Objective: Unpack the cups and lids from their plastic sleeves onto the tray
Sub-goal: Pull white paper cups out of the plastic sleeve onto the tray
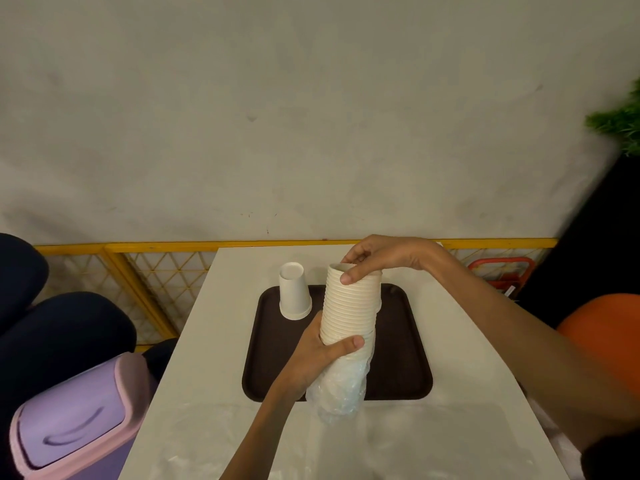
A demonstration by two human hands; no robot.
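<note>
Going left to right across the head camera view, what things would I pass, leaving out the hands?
purple bin → single upturned cup → stack of cups → red object → orange object

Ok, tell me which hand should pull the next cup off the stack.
Right. The right hand pinches the top rim of the cup stack, while the left hand grips its lower part above the plastic sleeve, steadying it.
</note>
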